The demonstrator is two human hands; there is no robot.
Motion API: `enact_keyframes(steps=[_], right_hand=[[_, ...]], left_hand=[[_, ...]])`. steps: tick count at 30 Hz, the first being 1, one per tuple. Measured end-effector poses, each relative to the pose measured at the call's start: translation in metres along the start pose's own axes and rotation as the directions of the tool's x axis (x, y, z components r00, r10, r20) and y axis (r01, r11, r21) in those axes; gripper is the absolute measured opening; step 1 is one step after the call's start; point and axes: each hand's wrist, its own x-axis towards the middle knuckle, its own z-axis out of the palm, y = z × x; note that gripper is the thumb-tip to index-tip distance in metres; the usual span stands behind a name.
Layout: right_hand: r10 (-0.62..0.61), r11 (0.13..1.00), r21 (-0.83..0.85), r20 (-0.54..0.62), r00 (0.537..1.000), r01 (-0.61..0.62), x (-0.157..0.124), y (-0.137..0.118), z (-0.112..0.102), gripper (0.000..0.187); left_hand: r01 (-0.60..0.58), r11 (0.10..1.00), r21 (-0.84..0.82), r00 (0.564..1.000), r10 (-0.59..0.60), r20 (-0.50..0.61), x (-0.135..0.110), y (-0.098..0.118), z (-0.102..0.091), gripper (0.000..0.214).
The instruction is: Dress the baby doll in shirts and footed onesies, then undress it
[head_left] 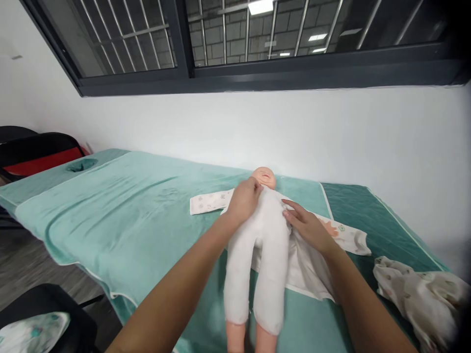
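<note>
A baby doll with a white cloth body lies on its back, its head toward the wall and its bare lower legs toward me. Under it a white printed baby shirt is spread out, one sleeve reaching left and the other right. My left hand is closed at the doll's shoulder, just below the head; what its fingertips pinch is hidden. At the doll's other side, my right hand has thumb and fingers on the shirt's edge beside the body. Both of the doll's arms are hidden from view.
A green cover lies over the long table, with a hole near its left end. Crumpled printed cloth lies at the right. Black chairs stand at left, another at lower left. A wall and barred window rise behind.
</note>
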Motion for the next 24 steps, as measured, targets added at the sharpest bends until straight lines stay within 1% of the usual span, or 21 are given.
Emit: enact_keyframes(steps=[1, 2, 4, 5, 7, 8, 9, 10, 11, 12, 13, 14, 15, 16, 17, 18, 20, 22, 24], right_hand=[[0.005, 1.0, -0.004, 0.001, 1.0, -0.005, 0.0, 0.001, 0.001, 0.056], [0.009, 1.0, -0.005, -0.006, 1.0, -0.009, 0.0, 0.002, 0.001, 0.055], [0.008, 1.0, -0.006, -0.021, 1.0, -0.008, 0.001, 0.005, 0.003, 0.055], [0.0, 1.0, -0.009, -0.025, 1.0, 0.0, 0.001, 0.006, 0.003, 0.054], [-0.019, 1.0, -0.012, -0.022, 1.0, 0.019, 0.0, 0.007, 0.004, 0.053], [-0.024, 1.0, -0.012, -0.021, 1.0, 0.024, 0.0, 0.007, 0.004, 0.053], [-0.023, 1.0, -0.011, -0.021, 1.0, 0.023, 0.0, 0.007, 0.004, 0.053], [-0.017, 1.0, -0.009, -0.025, 1.0, 0.017, -0.001, 0.007, 0.005, 0.053], [-0.01, 1.0, -0.007, -0.029, 1.0, 0.01, -0.001, 0.006, 0.005, 0.053], [-0.005, 1.0, -0.008, -0.035, 0.999, 0.004, -0.001, 0.006, 0.005, 0.053], [-0.004, 1.0, -0.014, -0.042, 0.999, 0.003, -0.001, 0.006, 0.005, 0.054], [-0.007, 1.0, -0.021, -0.047, 0.999, 0.006, -0.001, 0.006, 0.005, 0.054], [-0.014, 0.999, -0.03, -0.05, 0.999, 0.012, -0.001, 0.006, 0.005, 0.054], [-0.019, 0.999, -0.04, -0.053, 0.998, 0.017, -0.002, 0.006, 0.005, 0.055], [-0.021, 0.999, -0.048, -0.053, 0.998, 0.019, -0.002, 0.006, 0.006, 0.055], [-0.02, 0.998, -0.053, -0.054, 0.998, 0.017, -0.002, 0.006, 0.006, 0.054], [-0.013, 0.998, -0.059, -0.053, 0.999, 0.01, -0.002, 0.006, 0.006, 0.054], [-0.007, 0.998, -0.057, -0.05, 0.999, 0.004, -0.002, 0.006, 0.006, 0.053], [-0.007, 0.999, -0.049, -0.051, 0.999, 0.004, -0.002, 0.006, 0.006, 0.053]], left_hand=[[-0.072, 0.995, 0.064, 0.997, 0.069, 0.042, -0.004, 0.006, 0.001, 0.018], [-0.162, 0.976, 0.149, 0.985, 0.149, 0.09, -0.009, 0.012, 0.002, 0.017], [-0.348, 0.878, 0.329, 0.936, 0.308, 0.17, -0.026, 0.024, 0.001, 0.015], [-0.416, 0.82, 0.392, 0.909, 0.368, 0.194, -0.037, 0.03, 0.0, 0.014], [-0.505, 0.75, 0.426, 0.862, 0.456, 0.219, -0.063, 0.038, -0.004, 0.019], [-0.534, 0.74, 0.408, 0.845, 0.488, 0.221, -0.076, 0.039, -0.007, 0.022], [-0.545, 0.749, 0.377, 0.838, 0.506, 0.205, -0.089, 0.038, -0.009, 0.024], [-0.532, 0.775, 0.341, 0.845, 0.509, 0.161, -0.101, 0.034, -0.012, 0.025], [-0.484, 0.819, 0.307, 0.872, 0.48, 0.095, -0.112, 0.028, -0.015, 0.026], [-0.398, 0.876, 0.272, 0.91, 0.414, -0.003, -0.121, 0.02, -0.017, 0.026], [-0.284, 0.93, 0.233, 0.942, 0.316, -0.113, -0.128, 0.01, -0.019, 0.025], [-0.143, 0.974, 0.178, 0.961, 0.18, -0.211, -0.133, -0.001, -0.02, 0.028], [-0.002, 0.995, 0.097, 0.961, 0.028, -0.275, -0.136, -0.012, -0.021, 0.034], [0.113, 0.994, -0.006, 0.953, -0.11, -0.283, -0.137, -0.022, -0.021, 0.042], [0.211, 0.97, -0.12, 0.939, -0.235, -0.251, -0.136, -0.03, -0.021, 0.047], [0.288, 0.928, -0.236, 0.924, -0.334, -0.185, -0.133, -0.038, -0.021, 0.049], [0.403, 0.818, -0.41, 0.887, -0.46, -0.046, -0.126, -0.047, -0.022, 0.045], [0.468, 0.727, -0.503, 0.852, -0.522, 0.038, -0.118, -0.05, -0.023, 0.042], [0.474, 0.68, -0.56, 0.843, -0.534, 0.065, -0.111, -0.05, -0.025, 0.039]])
